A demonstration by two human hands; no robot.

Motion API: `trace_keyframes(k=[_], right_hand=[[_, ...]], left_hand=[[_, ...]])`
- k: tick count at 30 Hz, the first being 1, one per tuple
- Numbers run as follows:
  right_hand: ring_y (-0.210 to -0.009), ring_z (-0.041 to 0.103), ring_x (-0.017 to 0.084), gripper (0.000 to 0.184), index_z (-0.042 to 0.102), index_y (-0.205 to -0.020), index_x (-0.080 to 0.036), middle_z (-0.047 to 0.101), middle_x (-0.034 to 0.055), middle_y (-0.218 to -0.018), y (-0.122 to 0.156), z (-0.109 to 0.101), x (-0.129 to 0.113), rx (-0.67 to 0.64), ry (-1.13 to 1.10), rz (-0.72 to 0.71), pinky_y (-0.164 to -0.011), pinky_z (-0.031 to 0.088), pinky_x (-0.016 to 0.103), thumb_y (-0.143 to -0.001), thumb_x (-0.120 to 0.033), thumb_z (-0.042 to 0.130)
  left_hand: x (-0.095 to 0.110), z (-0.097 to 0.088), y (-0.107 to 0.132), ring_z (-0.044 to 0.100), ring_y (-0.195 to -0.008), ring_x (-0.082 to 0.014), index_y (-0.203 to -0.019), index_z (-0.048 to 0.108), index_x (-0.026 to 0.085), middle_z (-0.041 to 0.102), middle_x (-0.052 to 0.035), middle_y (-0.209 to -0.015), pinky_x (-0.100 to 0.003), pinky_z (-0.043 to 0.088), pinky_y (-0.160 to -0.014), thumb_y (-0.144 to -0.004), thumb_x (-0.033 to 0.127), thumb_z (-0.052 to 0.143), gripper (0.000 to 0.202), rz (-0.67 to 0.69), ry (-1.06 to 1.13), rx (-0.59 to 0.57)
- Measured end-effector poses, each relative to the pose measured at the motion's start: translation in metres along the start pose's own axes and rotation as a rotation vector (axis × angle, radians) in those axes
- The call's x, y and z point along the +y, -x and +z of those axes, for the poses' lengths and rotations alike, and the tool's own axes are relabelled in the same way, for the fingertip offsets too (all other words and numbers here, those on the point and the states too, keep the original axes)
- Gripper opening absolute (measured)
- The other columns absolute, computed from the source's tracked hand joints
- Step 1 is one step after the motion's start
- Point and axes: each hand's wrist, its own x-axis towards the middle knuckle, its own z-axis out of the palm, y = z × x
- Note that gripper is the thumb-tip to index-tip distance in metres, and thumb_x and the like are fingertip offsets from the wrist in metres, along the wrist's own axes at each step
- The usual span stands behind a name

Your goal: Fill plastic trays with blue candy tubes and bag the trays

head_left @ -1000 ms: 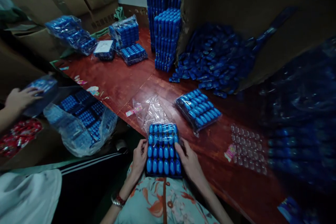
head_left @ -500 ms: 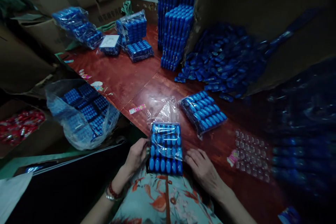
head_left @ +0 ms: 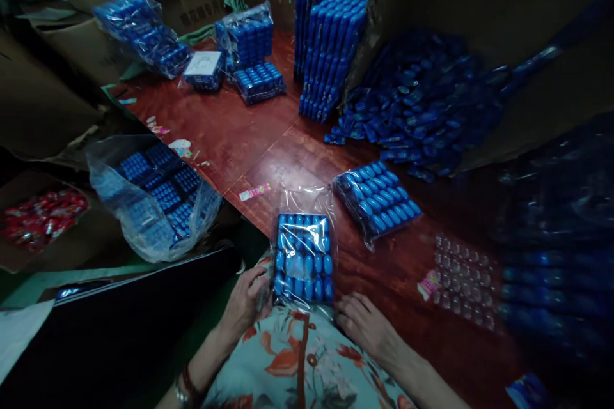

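Observation:
A tray of blue capsule-shaped items point(head_left: 303, 255) lies at the near edge of the red-brown table point(head_left: 230, 134), now fully inside a clear plastic bag point(head_left: 307, 204). My left hand point(head_left: 247, 300) grips the bag's lower left corner with curled fingers. My right hand point(head_left: 364, 323) rests at the bag's lower right corner, fingers bent on the plastic. A second bagged tray point(head_left: 378, 199) lies just to the right and beyond.
An empty clear blister tray point(head_left: 463, 281) sits at right. A heap of loose blue packets point(head_left: 422, 102) spills from a cardboard box. Stacked blue trays point(head_left: 329, 51) stand behind. A big plastic bag of packed trays point(head_left: 153, 195) hangs left of the table, by a box of red items point(head_left: 43, 217).
The bag has been drawn down over the whole tray, and both my hands slid back to its near corners. The other person's hand at far left is gone from view.

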Motion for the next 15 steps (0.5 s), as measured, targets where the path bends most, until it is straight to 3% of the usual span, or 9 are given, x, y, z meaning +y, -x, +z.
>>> trace_keyframes(k=[3,8,12,15], right_hand=[[-0.076,0.056,0.018,0.031,0.054,-0.105,-0.020,0.061,0.0043,-0.079,-0.009,-0.001,-0.002,-0.036,-0.028,-0.038,-0.081,0.045,0.037,-0.088,-0.005,0.032],[-0.075,0.053,0.015,0.021,0.055,-0.095,-0.021,0.058,0.0015,-0.078,-0.020,-0.008,-0.008,-0.230,-0.065,-0.048,-0.075,0.043,0.029,-0.091,-0.012,0.036],[-0.084,0.055,0.015,0.019,0.053,-0.096,-0.022,0.061,0.0021,-0.087,-0.021,-0.018,-0.015,-0.352,-0.177,0.048,-0.083,0.041,0.029,-0.089,-0.012,0.039],[-0.076,0.055,0.015,0.015,0.052,-0.090,-0.021,0.060,0.0011,-0.081,-0.026,-0.015,-0.015,-0.325,-0.230,0.106,-0.078,0.040,0.030,-0.089,-0.014,0.039]], left_hand=[[-0.003,0.001,-0.005,0.064,-0.085,-0.0168,-0.116,0.049,0.021,0.064,-0.0076,-0.094,-0.029,0.054,-0.072,-0.085,0.015,0.050,0.032,0.170,0.120,-0.105],[-0.002,-0.011,0.004,0.062,-0.090,-0.0170,-0.117,0.053,0.018,0.065,-0.0098,-0.094,-0.028,0.052,-0.075,-0.092,0.017,0.042,0.027,0.247,0.264,-0.274],[0.001,-0.016,0.019,0.059,-0.081,-0.0169,-0.105,0.058,0.020,0.064,-0.0065,-0.086,-0.028,0.049,-0.071,-0.094,0.033,0.039,0.026,0.113,0.248,-0.478],[0.002,-0.005,0.020,0.057,-0.071,-0.0152,-0.094,0.062,0.020,0.061,-0.0037,-0.075,-0.027,0.046,-0.066,-0.094,0.033,0.035,0.029,0.020,0.239,-0.481]])
